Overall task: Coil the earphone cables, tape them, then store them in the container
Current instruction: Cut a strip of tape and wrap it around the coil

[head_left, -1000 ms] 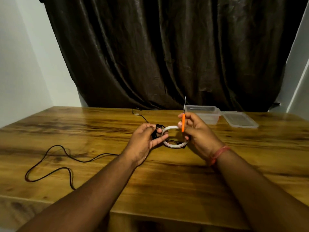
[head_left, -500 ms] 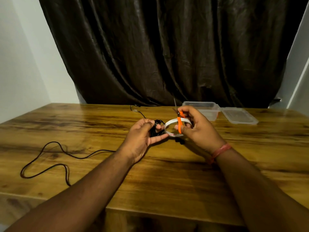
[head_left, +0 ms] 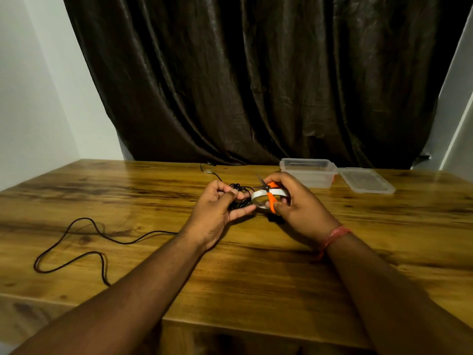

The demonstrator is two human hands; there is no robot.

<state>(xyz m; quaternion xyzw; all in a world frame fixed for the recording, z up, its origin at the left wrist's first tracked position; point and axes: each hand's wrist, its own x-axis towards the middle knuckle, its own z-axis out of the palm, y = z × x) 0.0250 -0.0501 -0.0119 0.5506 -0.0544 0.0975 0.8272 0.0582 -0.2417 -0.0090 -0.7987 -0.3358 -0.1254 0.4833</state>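
While left hand (head_left: 217, 208) pinches black coiled cable (head_left: 239, 198), right hand (head_left: 294, 203) grips tape roll (head_left: 258, 197), scissors (head_left: 270, 194).

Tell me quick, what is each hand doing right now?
Left hand: closed on the coiled black cable.
Right hand: closed on orange scissors and tape roll.

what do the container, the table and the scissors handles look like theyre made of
Container: clear plastic, slightly frosted; the tabletop shows through it. Table: wood or wood-look laminate, glossy; grain, knots and glare visible. Scissors handles: bright orange, probably plastic; blades look like dark metal.
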